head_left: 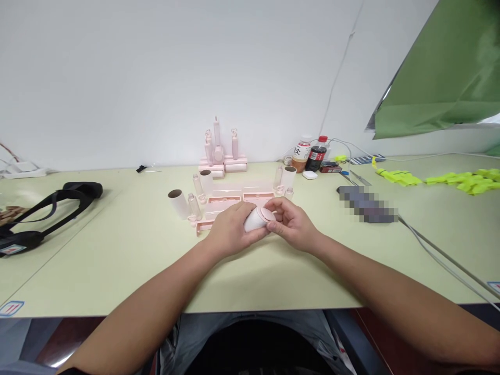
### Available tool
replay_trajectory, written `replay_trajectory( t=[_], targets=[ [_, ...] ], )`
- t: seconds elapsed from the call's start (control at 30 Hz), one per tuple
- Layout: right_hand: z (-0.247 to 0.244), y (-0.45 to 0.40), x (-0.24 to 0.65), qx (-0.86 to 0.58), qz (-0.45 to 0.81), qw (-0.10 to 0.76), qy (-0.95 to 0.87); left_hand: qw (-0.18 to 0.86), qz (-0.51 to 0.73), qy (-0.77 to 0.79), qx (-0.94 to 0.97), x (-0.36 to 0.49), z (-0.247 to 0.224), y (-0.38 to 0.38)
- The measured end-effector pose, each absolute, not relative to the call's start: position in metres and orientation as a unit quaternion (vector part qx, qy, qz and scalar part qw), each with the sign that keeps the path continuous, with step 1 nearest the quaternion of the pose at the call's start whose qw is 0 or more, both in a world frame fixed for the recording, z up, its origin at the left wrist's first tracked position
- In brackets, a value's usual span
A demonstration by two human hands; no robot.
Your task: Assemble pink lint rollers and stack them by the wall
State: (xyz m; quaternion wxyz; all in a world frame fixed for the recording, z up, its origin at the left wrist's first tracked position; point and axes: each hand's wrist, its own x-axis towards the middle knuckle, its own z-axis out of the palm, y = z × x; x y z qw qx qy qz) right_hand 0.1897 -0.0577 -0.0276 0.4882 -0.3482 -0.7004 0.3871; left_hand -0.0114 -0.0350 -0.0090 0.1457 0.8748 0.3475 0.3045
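My left hand [230, 225] is wrapped around a white adhesive lint roll [253, 221], held tilted above the table. At the roll's right end sits a round pale-pink cap [267, 214], pinched at its edge by the fingers of my right hand [296, 225]. Whether the cap is fully seated cannot be seen. Behind my hands lie pink tray-like casings [258, 196], partly hidden by my fingers. Loose white rolls with brown cores stand around them: one on the left [178, 204], another at the right [289, 177]. Small clear-and-pink handles [194, 206] stand beside the rolls.
Assembled pink lint rollers [224, 161] stand against the wall. To the right are an orange-brown drink bottle [300, 156], a cola bottle [315, 155], a blurred dark object [367, 204], cables and yellow strips [398, 177]. A black strapped headset [50, 208] lies left.
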Motion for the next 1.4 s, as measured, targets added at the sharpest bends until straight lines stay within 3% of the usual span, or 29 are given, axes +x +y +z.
replay_trajectory(
  t=[0.17, 0.27, 0.5, 0.67, 0.77, 0.93, 1.07, 1.23, 1.4],
  targets=[
    [-0.008, -0.046, 0.214, -0.448, 0.203, 0.640, -0.591, 0.260, 0.378, 0.383, 0.802, -0.014, -0.005, -0.034],
    [-0.003, -0.032, 0.231, -0.503, 0.128, 0.658, -0.546, 0.339, 0.416, 0.385, 0.750, -0.015, -0.006, -0.030],
    [-0.013, -0.016, 0.246, -0.625, 0.144, 0.445, -0.625, 0.575, 0.462, 0.343, 0.582, -0.011, -0.016, -0.025],
    [-0.016, -0.019, 0.243, -0.659, 0.250, 0.349, -0.617, 0.645, 0.463, 0.336, 0.506, -0.009, -0.015, -0.025],
    [-0.017, -0.020, 0.244, -0.649, 0.294, 0.340, -0.614, 0.655, 0.473, 0.344, 0.478, -0.008, -0.011, -0.026],
    [-0.013, -0.025, 0.243, -0.614, 0.179, 0.402, -0.655, 0.689, 0.465, 0.356, 0.428, -0.008, -0.006, -0.026],
    [-0.007, -0.037, 0.233, -0.506, 0.095, 0.451, -0.729, 0.719, 0.458, 0.347, 0.391, -0.009, -0.004, -0.025],
    [-0.006, -0.051, 0.216, -0.325, 0.080, 0.415, -0.846, 0.725, 0.457, 0.327, 0.399, -0.010, -0.002, -0.026],
    [-0.011, -0.057, 0.207, -0.245, 0.123, 0.378, -0.884, 0.711, 0.452, 0.316, 0.437, -0.011, -0.005, -0.026]
  ],
)
